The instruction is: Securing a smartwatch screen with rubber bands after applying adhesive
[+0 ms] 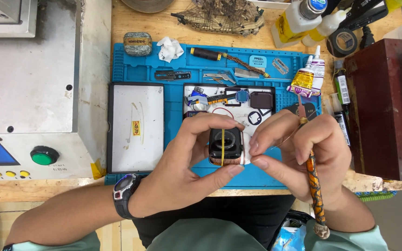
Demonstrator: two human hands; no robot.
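Small dark watch body point(225, 143) w/ yellow rubber band round it, held above blue mat point(266, 169) on worktop. Left hand point(189, 160) pinching its sides; right hand point(303, 155) steadying its edge, plus gripping orange-patterned tool point(315, 190). Prob. light, rigid, glass fragile, so grip by edges.

One small black square watch body with a yellow rubber band point(225, 145) around it. Two bare hands. One black wristwatch point(123, 195). One blue silicone work mat point(173, 74). Two white trays. One round green push button point(44, 155). Four small yellow buttons. One crumpled white tissue point(170, 48).
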